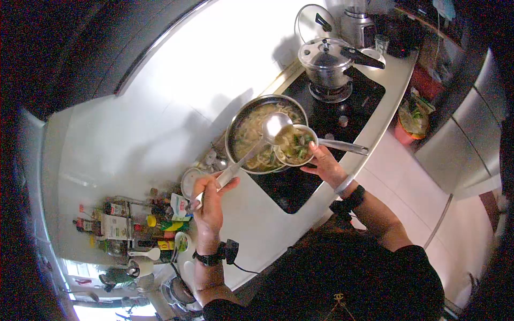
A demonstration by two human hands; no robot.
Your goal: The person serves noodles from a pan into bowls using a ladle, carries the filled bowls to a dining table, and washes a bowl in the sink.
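Observation:
My left hand (210, 197) is closed around the handle of a metal ladle (243, 160). The ladle's round bowl is tipped over the rim of a small bowl (296, 145) filled with pale pieces, broth and green bits. My right hand (325, 165) grips that bowl by its near right edge, fingers on the rim and underneath. Below both lies a wide pan (233, 151) of similar soup on the stove, its long metal handle (348, 146) pointing right. The small bowl hangs over the pan's right part and hides some of it.
A pressure cooker (326, 61) stands on the far burner of the black stove (289, 192), with a lid (310, 24) leaning behind it. Bottles and packets crowd a rack (128, 224) at the left. A blender (357, 27) and a glass (381, 43) stand at the back right.

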